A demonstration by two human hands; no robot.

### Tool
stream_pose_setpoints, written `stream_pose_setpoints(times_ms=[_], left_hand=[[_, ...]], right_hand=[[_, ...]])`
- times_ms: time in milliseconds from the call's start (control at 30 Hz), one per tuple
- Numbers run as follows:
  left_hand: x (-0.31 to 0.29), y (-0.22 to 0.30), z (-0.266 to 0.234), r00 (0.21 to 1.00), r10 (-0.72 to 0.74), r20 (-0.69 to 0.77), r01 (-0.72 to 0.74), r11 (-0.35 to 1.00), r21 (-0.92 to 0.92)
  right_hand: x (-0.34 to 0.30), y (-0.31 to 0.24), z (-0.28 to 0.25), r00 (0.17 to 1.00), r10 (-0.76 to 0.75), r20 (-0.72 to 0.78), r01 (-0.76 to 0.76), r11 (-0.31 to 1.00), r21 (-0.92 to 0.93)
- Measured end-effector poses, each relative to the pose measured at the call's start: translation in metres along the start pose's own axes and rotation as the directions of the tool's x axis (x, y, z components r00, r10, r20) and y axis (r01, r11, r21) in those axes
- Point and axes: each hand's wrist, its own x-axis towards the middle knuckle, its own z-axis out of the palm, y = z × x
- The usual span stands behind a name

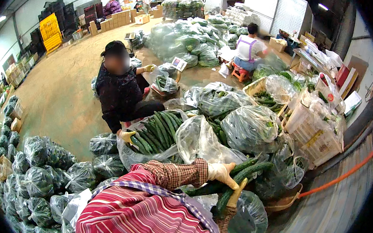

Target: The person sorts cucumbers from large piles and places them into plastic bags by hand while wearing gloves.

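Observation:
My left hand [222,173], in a pale glove below a checked sleeve, is closed around dark green cucumbers [254,168] whose ends stick out to the right. Just below it, my right hand [235,195], in a yellowish glove, has its fingers wrapped on another cucumber [222,202] that points down. The two hands nearly touch. Beneath and beside them spreads a clear plastic bag [250,220]. Farther left, a large pile of cucumbers [159,129] lies in an opened clear bag, and a co-worker's gloved hand [126,136] rests at its edge.
A co-worker in dark clothes [118,85] sits across from me. Filled clear bags [251,128] lie beyond my hands, with a plastic crate [310,133] to the right. Several packed bags [39,179] are stacked at left. An orange hose [337,176] runs along the right side.

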Motion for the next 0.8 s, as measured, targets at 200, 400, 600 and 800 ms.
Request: stream_pose_setpoints(times_ms=[200,400,600,800], left_hand=[[-0.007,0.016,-0.032,0.95,0.312,-0.007,-0.285,0.861,-0.421],[-0.012,0.011,-0.032,0.856,0.489,-0.17,-0.409,0.438,-0.8],[0.008,-0.038,-0.02,0.901,0.35,-0.255,-0.286,0.039,-0.957],[0.003,-0.059,-0.042,0.855,0.466,-0.227,-0.236,-0.039,-0.971]], right_hand=[[-0.003,-0.042,0.069,0.987,-0.159,0.032,0.163,0.969,-0.184],[0.03,-0.088,0.102,0.867,-0.45,0.212,0.271,0.069,-0.96],[0.037,-0.082,0.177,0.925,-0.33,0.186,-0.045,-0.584,-0.81],[0.053,-0.09,0.193,0.924,-0.314,0.218,0.021,-0.526,-0.85]])
